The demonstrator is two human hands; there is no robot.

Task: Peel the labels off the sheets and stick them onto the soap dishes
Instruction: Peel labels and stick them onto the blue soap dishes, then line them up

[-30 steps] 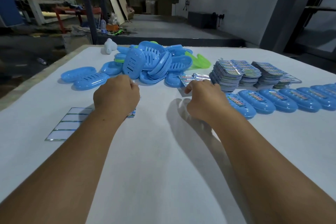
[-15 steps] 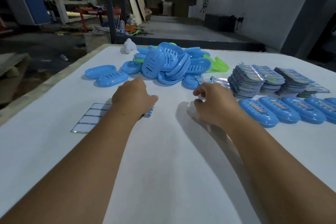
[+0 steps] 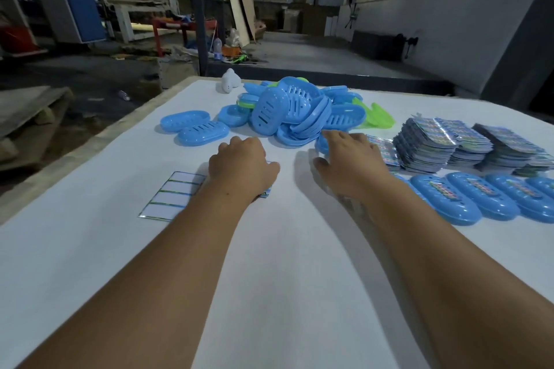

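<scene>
1. A person's two bare forearms stretch across a white, matte-covered table [image 3: 284,278] in a dim workshop.
2. The left hand [image 3: 241,166] lies knuckles-up on a label sheet [image 3: 265,192], of which only a printed corner shows beneath the palm; its fingers curl under, and whether they pinch the sheet cannot be told.
3. The right hand [image 3: 349,163] reaches forward with fingers spread and fairly straight, its tips at a blue dish [image 3: 321,144] at the foot of the heap; no grasp is visible.
4. The heap of soap dishes [image 3: 295,112] sits at the far middle of the table: glossy blue plastic ovals with slotted bottoms, tumbled at all angles, a few green ones [image 3: 378,117] among them.
5. Two blue dishes [image 3: 195,126] lie apart to the heap's left, touching each other.
6. A row of labelled dishes [image 3: 482,201] runs along the right, each with a colourful strip on its domed top.
7. Stacks of shiny printed label sheets [image 3: 443,144] stand behind that row.
8. An emptied backing sheet [image 3: 172,196], white with green-lined blank rectangles, lies flat just left of the left wrist.
9. A small white object [image 3: 230,84] stands at the far edge.
</scene>
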